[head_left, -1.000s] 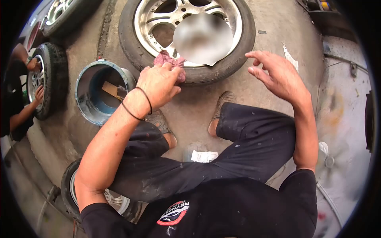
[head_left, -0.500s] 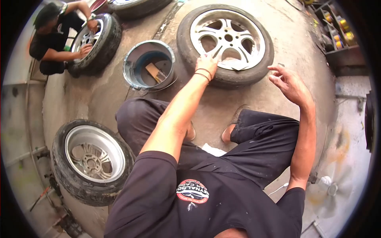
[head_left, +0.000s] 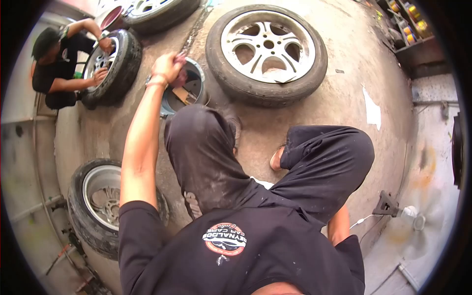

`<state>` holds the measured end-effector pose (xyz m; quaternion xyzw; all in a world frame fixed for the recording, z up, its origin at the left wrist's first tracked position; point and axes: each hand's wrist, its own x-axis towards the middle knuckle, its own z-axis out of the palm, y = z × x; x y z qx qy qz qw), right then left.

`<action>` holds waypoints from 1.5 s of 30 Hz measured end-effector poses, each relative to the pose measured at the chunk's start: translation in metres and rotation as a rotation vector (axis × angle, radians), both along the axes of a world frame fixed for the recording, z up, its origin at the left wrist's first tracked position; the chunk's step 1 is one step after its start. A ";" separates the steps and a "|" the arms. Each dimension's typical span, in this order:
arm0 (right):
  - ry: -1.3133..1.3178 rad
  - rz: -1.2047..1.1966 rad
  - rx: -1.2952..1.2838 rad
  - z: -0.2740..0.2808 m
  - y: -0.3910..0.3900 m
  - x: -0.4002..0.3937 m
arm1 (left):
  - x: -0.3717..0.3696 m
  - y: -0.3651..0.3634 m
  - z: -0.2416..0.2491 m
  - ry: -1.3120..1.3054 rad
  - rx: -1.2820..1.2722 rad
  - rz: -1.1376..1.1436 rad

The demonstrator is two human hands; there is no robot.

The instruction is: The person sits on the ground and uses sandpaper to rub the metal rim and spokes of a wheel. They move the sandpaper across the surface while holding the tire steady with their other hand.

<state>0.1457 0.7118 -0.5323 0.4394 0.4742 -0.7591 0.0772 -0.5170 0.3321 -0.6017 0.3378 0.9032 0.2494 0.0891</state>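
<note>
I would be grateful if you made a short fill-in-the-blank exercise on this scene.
The reddish cloth is in the person's ____ hand.
The silver-spoked wheel lies to the ____ of the bucket.
The co-worker touches the raised tyre wheel with ____ hands.
The round printed logo is on the person's black ____.

Missing words: left; right; two; shirt.

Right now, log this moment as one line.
left hand: gripping crumpled pink cloth by round blue-grey bucket | right hand: out of view | silver multi-spoke wheel with black tire: flat on concrete floor, untouched
</note>
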 end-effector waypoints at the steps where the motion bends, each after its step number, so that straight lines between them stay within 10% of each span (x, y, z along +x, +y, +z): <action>1: -0.025 0.007 0.022 -0.011 -0.005 0.012 | -0.004 -0.015 -0.015 -0.005 -0.025 0.023; 4: -0.170 0.046 0.042 -0.046 -0.035 0.066 | 0.060 -0.045 -0.019 0.352 -0.182 0.059; 5: -0.224 0.073 0.037 -0.056 -0.046 0.081 | 0.115 -0.054 0.012 0.385 0.195 0.016; 7: -0.304 0.120 0.035 -0.077 -0.068 0.101 | 0.161 -0.123 -0.032 -0.433 0.449 0.306; 18: -0.530 0.412 0.217 -0.163 -0.024 0.056 | 0.182 -0.130 -0.076 -0.854 0.389 0.512; 40: -0.670 0.918 1.140 -0.076 0.084 0.040 | 0.347 -0.137 0.027 -1.441 0.762 0.732; 42: -0.733 0.485 1.242 -0.027 0.160 -0.014 | 0.338 -0.152 0.046 -1.255 0.792 0.688; 45: -0.120 0.112 1.555 0.059 0.206 -0.110 | 0.273 -0.104 0.154 -0.702 0.850 0.278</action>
